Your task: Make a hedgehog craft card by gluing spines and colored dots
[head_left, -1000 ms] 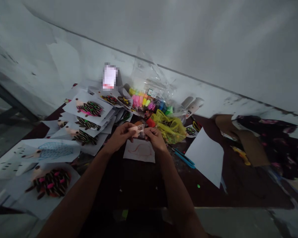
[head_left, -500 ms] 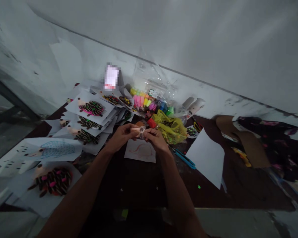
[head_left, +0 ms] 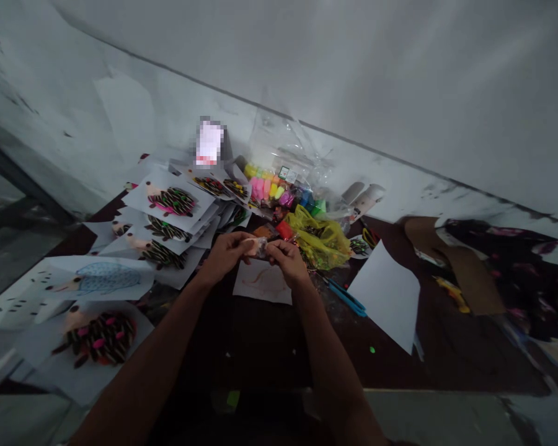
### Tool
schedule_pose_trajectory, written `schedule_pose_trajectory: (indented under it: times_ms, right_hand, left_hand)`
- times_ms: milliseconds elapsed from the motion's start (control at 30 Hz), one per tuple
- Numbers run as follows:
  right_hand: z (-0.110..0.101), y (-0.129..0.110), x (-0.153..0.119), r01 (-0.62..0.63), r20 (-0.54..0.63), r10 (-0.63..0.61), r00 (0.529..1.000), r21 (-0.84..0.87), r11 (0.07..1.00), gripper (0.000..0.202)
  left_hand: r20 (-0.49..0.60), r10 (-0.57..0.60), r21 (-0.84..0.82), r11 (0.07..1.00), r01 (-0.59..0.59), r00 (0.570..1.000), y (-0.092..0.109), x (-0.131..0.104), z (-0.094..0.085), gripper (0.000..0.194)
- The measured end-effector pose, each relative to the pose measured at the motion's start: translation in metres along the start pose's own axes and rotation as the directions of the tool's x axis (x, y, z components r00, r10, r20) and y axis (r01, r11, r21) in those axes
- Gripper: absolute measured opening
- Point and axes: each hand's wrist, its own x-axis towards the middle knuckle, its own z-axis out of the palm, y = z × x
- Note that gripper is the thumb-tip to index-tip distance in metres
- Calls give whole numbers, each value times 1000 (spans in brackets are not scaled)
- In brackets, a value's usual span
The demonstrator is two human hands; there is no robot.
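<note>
Between my two hands is a small clear plastic packet with something peach-coloured in it, perhaps modelling clay. My left hand pinches its left end, while the thumb and fingers of my right hand grip the right end. Just below them, a small white sheet with a faint curved outline drawing lies on the dark table. To the right of my right hand are blue-handled scissors. A yellow plastic bag sits crumpled behind that hand.
Paper sheets with hedgehog figures are piled at the left, with a blue hedgehog drawing nearer. Clear bags of coloured clay packets lean against the wall. On the right are a blank white sheet, brown cardboard and dark patterned cloth.
My hands have shifted slightly, with the right fingers moving a little left and the packet turning between them. Both still hold it. The things on the table have stayed put.
</note>
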Motion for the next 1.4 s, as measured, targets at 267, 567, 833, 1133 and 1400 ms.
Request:
schedule_pose_trajectory:
  times_ms: [267, 567, 833, 1133, 1400]
  right_hand:
    - [7, 0, -8, 254, -91, -346, 934, -511, 821, 11]
    - [5, -5, -9, 276, 120, -260, 958, -633, 723, 15]
    - [9, -9, -14, 327, 158, -319, 934, -737, 591, 19]
    - [15, -3, -17, 364, 120, -421, 899, -737, 569, 19]
    - [16, -6, -12, 291, -118, -322, 939, -226, 930, 27]
  left_hand:
    - [-25, -33, 80, 996, 35, 999, -7, 2, 0, 33]
    - [-26, -41, 119, 992, 44, 999, -8, 1, 1, 38]
    - [49, -33, 153, 988, 25, 998, -1, -1, 1, 44]
    - [33, -50, 81, 996, 47, 998, -4, -2, -1, 42]
    - [-112, 90, 308, 950, -51, 990, -15, 3, -2, 25]
